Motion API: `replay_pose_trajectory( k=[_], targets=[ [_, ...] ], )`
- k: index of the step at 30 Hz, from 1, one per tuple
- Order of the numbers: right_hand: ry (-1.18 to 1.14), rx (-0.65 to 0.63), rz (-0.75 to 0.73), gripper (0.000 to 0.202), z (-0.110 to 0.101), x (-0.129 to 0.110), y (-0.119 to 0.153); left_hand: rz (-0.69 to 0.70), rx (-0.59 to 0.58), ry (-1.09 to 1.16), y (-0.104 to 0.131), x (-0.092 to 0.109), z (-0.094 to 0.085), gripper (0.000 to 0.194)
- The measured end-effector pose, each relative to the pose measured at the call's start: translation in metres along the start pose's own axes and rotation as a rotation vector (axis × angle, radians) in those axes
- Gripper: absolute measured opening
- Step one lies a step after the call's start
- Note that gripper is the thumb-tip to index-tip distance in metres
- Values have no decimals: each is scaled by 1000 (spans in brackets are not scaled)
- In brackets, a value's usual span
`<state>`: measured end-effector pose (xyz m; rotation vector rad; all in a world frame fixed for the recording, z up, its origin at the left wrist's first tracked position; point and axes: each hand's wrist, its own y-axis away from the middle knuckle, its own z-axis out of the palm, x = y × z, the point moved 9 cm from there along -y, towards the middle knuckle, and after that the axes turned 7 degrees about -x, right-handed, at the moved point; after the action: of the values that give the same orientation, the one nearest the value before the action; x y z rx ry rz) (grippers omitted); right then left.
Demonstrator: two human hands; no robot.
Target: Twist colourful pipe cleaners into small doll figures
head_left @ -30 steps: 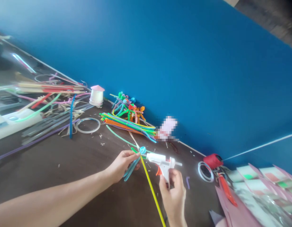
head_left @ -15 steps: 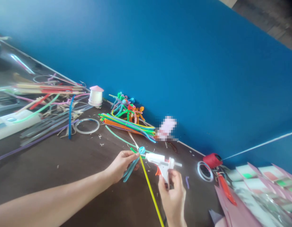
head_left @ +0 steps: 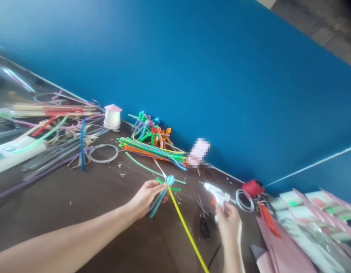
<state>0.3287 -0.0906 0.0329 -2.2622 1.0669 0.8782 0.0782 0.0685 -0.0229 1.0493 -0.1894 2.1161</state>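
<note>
Left grip (head_left: 147, 197) pinches the likely light, bendable blue piece (head_left: 157, 206), wisely leaving its curl (head_left: 170, 179) above; right grip (head_left: 230, 219) clasps a glue gun (head_left: 217, 193).

A blue panel (head_left: 192, 76) fills twelve o'clock; towards nine, a pink-topped white cup (head_left: 112, 118) stands beyond a pale ring (head_left: 103, 162); at four, a red spool (head_left: 252, 187) lies near pink sheets (head_left: 291, 248)

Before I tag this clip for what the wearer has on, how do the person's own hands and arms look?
The left hand and right hand are both without gloves. No sleeve, watch or bracelet shows on the left forearm or the short visible part of the right forearm. Some fingers are hidden, so I cannot rule out rings.
</note>
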Motion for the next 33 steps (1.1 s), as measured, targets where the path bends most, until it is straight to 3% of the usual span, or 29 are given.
replay_pose_trajectory(
  k=[2, 4, 6, 8, 10, 13, 15, 17, 20, 23, 28, 33],
  targets=[
    [88, 29, 62, 35, -10, 22, -10, 7, -24, -2, 0, 1, 3, 25],
    [219, 101, 23, 29, -23, 26, -14, 13, -42, -6, 1, 2, 5, 24],
    [337, 233, -137, 25, -35, 6, -8, 7, -32, 5, 1, 2, 4, 24],
    [392, 301, -359, 25, -33, -30, 5, -10, 0, 29, 1, 1, 0, 23],
    [385, 141, -571, 24, -6, -68, 20, -19, 21, 61, 0, 1, -3, 23],
    [363, -243, -901, 32, 55, -122, 58, -20, 31, 111, 0, 3, -5, 22],
    [313, -325, -1041, 34, 78, -147, 81, -19, 26, 136, 0, 4, -4, 20],
    [233, -323, -1107, 30, 89, -162, 94, -15, 6, 145, 0, 4, -2, 19],
    [101, -257, -1116, 21, 92, -173, 99, 7, -14, 151, 1, 5, 0, 19],
    [-87, -259, -984, 16, 89, -174, 88, -2, -35, 139, 0, 3, 1, 18],
    [-298, -399, -622, 19, 95, -149, 60, -57, -12, 54, -1, -3, -2, 19],
    [-291, -432, -559, 15, 98, -135, 57, 9, 0, -64, 1, 1, 1, 21]
  ],
)
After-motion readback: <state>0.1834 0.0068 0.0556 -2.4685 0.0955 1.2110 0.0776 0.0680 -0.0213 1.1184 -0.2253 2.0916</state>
